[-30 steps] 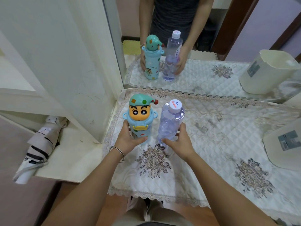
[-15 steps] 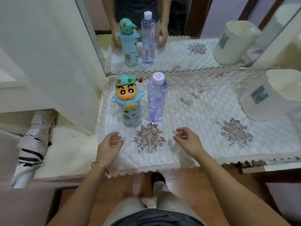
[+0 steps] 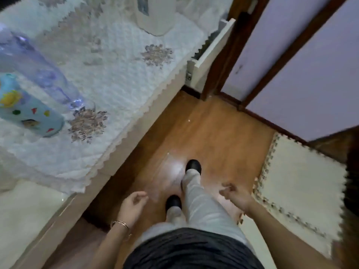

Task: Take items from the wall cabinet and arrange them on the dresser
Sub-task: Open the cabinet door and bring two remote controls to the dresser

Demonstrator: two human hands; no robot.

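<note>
The blue cartoon bottle (image 3: 29,113) and the clear water bottle (image 3: 38,68) stand side by side on the dresser's white quilted cloth (image 3: 120,78) at the left edge of the view. My left hand (image 3: 132,206) hangs over the wooden floor, fingers loosely curled, holding nothing. My right hand (image 3: 236,197) hangs at the same height to the right, fingers loosely curled and empty. Both hands are well away from the dresser. The wall cabinet is out of view.
A white plastic bin (image 3: 153,14) stands on the cloth at the far end. A purple door with dark wooden frame (image 3: 291,65) lies ahead. A cream foam mat (image 3: 299,183) covers the floor on the right. My feet in black shoes (image 3: 192,166) stand on the wooden floor.
Both hands have left the bottles and dropped to my sides. The view has swung right and down, away from the dresser and mirror toward the floor and door.
</note>
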